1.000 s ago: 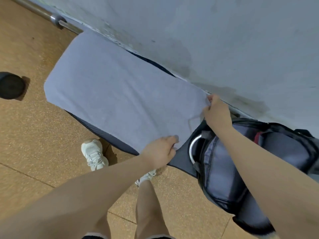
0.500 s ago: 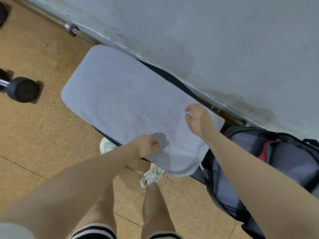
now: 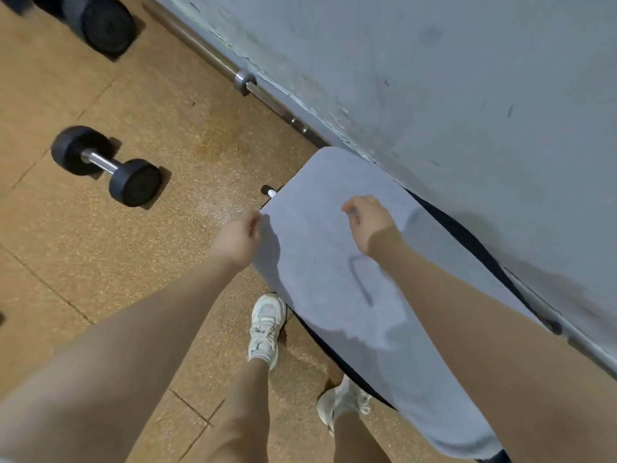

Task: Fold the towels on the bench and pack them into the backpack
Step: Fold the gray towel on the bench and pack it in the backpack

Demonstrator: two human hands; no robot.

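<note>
While the grey towel (image 3: 337, 262) is lying doubled along the bench (image 3: 467, 235) w/ both corners pinched, left hand (image 3: 235, 240) at the bench's floor-side edge, right hand (image 3: 370, 222) nearer the wall, uneven release is risking a skewed fold or floorward slide.

A single head-worn view looks steeply down, close over both forearms, onto the counter (image 3: 467, 235) along the wall (image 3: 434, 78) and the floor (image 3: 150, 262) beside it.
</note>
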